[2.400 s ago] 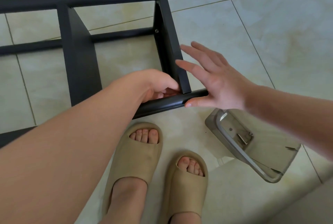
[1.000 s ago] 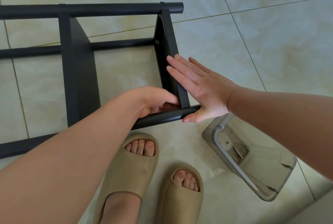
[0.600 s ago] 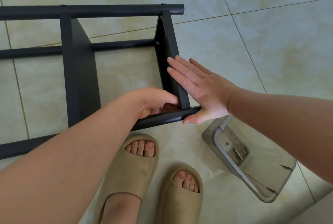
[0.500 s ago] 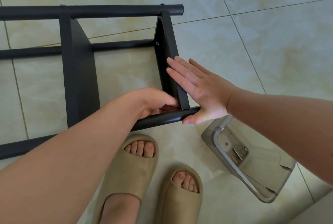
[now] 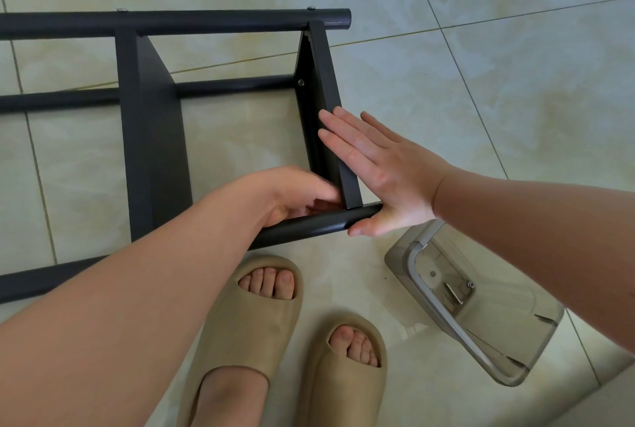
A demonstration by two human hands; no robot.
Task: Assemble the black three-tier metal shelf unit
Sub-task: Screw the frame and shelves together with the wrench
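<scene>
Currently the shelf unit (image 5: 151, 138) is lying on its side on the tiled floor (image 5: 515, 83). The right grip (image 5: 388, 175) — fingers straight and flat — is pressing against the end panel (image 5: 326, 83), its thumb touching the near pole (image 5: 309, 225). The left grip (image 5: 292, 196) is curling into the panel-pole corner; whether it is pinching anything cannot be told.

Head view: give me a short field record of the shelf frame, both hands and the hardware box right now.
shelf frame: black, lying on its side on the tile floor
right hand: flat, fingers straight, against the end panel
left hand: fingers curled where the end panel meets the near tube; what it holds is hidden
clear box: on the floor under the right forearm, small metal parts inside
</scene>
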